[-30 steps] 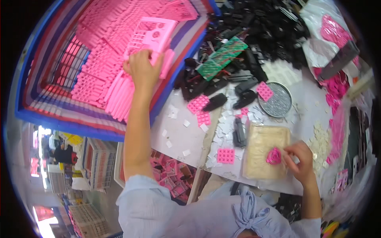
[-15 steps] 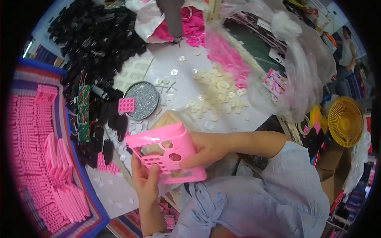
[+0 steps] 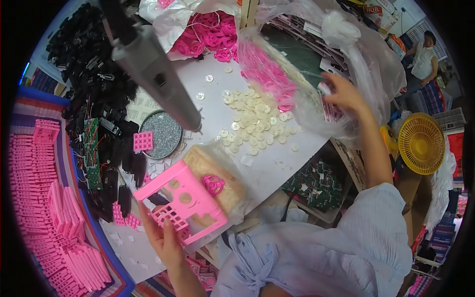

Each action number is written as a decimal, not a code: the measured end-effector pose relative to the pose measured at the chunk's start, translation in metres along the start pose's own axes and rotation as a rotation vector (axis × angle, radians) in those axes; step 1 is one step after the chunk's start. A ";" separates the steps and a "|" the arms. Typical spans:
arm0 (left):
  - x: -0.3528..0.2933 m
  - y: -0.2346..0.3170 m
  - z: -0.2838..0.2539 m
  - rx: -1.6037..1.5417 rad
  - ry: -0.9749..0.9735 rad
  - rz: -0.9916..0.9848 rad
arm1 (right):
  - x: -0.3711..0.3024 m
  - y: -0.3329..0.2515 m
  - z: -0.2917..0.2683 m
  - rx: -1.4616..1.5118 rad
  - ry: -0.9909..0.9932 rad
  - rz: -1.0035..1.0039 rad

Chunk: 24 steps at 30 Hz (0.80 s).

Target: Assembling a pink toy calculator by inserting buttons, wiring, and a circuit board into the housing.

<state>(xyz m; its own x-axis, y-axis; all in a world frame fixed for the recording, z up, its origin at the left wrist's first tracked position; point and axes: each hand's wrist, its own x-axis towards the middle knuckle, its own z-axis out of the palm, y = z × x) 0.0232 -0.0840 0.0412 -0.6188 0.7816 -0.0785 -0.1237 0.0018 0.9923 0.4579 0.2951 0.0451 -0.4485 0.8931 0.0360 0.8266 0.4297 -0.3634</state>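
Observation:
My left hand (image 3: 166,242) grips a pink plastic housing (image 3: 195,198) with round holes and a grid of small square openings, tilted above the near table edge. Under its far right side is a tan block (image 3: 230,183) in clear plastic, with a magenta ring-shaped piece (image 3: 213,185) on it. My right hand (image 3: 345,95) reaches far right, fingers curled, with a small white piece (image 3: 324,88) at the fingertips; its kind is unclear. Just below those fingers lies a pink printed card (image 3: 331,111), partly hidden, among clear plastic bags (image 3: 366,64).
A grey electric screwdriver (image 3: 157,76) hangs over the table. Around it are a tin of screws (image 3: 166,136), cream discs (image 3: 255,119), black parts (image 3: 89,59) and magenta pieces (image 3: 213,32). A blue-rimmed bin (image 3: 69,198) holds pink parts at left; a yellow basket (image 3: 421,143) stands right.
My right hand has let go of the pink housing and moved up and right to the bags. My left hand holds the housing lower and further left. The screwdriver now hangs nearer.

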 end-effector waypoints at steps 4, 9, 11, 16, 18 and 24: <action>-0.005 -0.002 0.013 -0.002 -0.117 -0.081 | 0.017 -0.035 -0.019 -0.117 0.296 -0.027; -0.010 -0.005 0.021 -0.167 -0.268 -0.272 | 0.013 -0.134 -0.013 0.706 0.523 -0.224; -0.010 -0.016 0.022 -0.312 -0.348 -0.300 | 0.007 -0.174 0.003 1.006 0.500 -0.366; 0.000 -0.017 0.042 -0.738 -0.440 -0.410 | -0.042 -0.258 0.033 0.836 0.252 -1.146; 0.000 -0.012 0.039 -0.604 -0.409 -0.419 | -0.052 -0.274 0.041 0.717 0.248 -1.305; 0.006 -0.011 0.032 -0.454 -0.206 -0.316 | -0.061 -0.292 0.087 0.638 0.248 -1.335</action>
<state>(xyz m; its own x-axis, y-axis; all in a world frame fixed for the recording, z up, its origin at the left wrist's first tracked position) 0.0455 -0.0599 0.0329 -0.3398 0.8918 -0.2986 -0.6257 0.0227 0.7797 0.2139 0.1037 0.0678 -0.6115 -0.0712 0.7880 -0.4454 0.8541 -0.2685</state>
